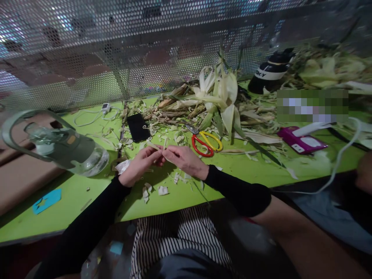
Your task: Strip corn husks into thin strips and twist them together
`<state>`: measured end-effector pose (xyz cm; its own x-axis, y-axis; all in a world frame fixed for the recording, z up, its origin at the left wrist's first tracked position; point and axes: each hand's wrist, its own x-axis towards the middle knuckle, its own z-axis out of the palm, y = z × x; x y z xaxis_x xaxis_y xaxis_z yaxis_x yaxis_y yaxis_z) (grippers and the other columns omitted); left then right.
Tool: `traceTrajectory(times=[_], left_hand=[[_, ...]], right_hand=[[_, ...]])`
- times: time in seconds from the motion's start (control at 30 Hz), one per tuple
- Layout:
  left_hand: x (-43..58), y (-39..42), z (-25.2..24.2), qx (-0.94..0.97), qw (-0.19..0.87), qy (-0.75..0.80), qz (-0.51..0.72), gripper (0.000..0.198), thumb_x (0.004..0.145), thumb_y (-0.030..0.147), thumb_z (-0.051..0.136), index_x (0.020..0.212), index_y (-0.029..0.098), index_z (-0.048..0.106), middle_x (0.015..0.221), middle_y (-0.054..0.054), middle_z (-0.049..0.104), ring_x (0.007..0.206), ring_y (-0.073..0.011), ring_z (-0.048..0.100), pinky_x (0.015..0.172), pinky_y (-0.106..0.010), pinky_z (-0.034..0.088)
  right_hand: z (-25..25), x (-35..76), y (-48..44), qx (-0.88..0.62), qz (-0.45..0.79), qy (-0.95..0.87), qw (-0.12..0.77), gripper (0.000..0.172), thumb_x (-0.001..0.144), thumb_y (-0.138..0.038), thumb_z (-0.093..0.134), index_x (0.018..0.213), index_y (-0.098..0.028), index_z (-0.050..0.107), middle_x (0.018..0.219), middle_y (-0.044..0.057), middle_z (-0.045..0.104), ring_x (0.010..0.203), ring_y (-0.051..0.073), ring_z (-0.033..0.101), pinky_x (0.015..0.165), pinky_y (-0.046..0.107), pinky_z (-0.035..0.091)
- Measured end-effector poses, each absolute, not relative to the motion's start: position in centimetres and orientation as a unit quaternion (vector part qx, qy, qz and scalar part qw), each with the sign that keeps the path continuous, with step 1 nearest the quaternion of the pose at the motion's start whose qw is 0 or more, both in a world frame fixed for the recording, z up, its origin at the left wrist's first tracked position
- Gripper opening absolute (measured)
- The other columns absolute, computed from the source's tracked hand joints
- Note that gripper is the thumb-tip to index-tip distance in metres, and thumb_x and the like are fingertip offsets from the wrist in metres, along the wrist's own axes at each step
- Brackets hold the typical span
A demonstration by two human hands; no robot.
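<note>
Both hands meet above the green table point(139, 205). My left hand point(143, 162) is closed on a thin, pale strip of corn husk point(154, 145), which sticks up past the fingertips. Thumb and fingers of my right hand point(186, 159) pinch the same strip where the two hands touch. Red and yellow-handled scissors point(205, 143) lie just beyond my right hand. A black phone point(138, 127) lies behind my left hand. Small husk scraps point(163, 190) are scattered below and around the hands.
A large clear bottle point(72, 149) tilts at the left, near a blue card point(47, 201) and a charger point(105, 108). Husks point(221, 97) are heaped behind, before a perforated metal screen point(162, 50). At right are a black bottle point(269, 73), a purple packet point(303, 140) and a person's arm.
</note>
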<state>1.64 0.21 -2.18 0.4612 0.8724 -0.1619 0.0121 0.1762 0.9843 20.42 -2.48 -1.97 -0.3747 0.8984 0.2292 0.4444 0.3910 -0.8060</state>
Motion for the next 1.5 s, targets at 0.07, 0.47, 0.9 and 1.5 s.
traceTrajectory(times=[0.07,0.47,0.9,1.5], left_hand=[[1.6,0.1,-2.1,0.574,0.636,0.398,0.329,0.046,0.078,0.055,0.080,0.091,0.015,0.062,0.075,0.000,0.068,0.065,-0.0094,0.062,0.063,-0.022,0.051],[1.9,-0.6,-2.0,0.607,0.594,0.403,0.342,0.045,0.085,0.056,0.074,0.101,0.018,0.055,0.074,0.001,0.069,0.057,-0.0104,0.063,0.056,-0.023,0.050],[2.0,-1.1,-2.5,0.659,0.512,0.407,0.370,0.030,0.092,0.045,0.067,0.098,0.020,0.051,0.074,0.000,0.071,0.058,-0.0115,0.064,0.056,-0.023,0.047],[2.4,-1.2,-2.0,0.540,0.641,0.395,0.376,0.041,0.088,0.056,0.070,0.091,0.019,0.053,0.074,0.002,0.065,0.062,-0.0101,0.063,0.059,-0.023,0.050]], right_hand=[[-1.9,20.5,-2.3,-0.464,0.329,-0.751,0.335,0.060,0.104,-0.064,0.037,0.076,-0.019,0.063,0.063,-0.002,0.056,0.054,0.011,0.043,0.057,0.028,0.029],[-2.8,20.1,-2.1,-0.480,0.302,-0.741,0.360,0.039,0.108,-0.041,0.041,0.074,-0.022,0.046,0.065,-0.003,0.057,0.058,0.011,0.048,0.062,0.027,0.032],[-3.2,19.9,-2.0,-0.485,0.284,-0.742,0.366,0.042,0.108,-0.040,0.039,0.071,-0.022,0.046,0.065,-0.003,0.052,0.059,0.012,0.045,0.062,0.029,0.030],[-3.0,20.0,-2.2,-0.476,0.270,-0.743,0.385,0.048,0.108,-0.055,0.036,0.072,-0.023,0.041,0.064,-0.001,0.060,0.054,0.011,0.046,0.057,0.027,0.034]])
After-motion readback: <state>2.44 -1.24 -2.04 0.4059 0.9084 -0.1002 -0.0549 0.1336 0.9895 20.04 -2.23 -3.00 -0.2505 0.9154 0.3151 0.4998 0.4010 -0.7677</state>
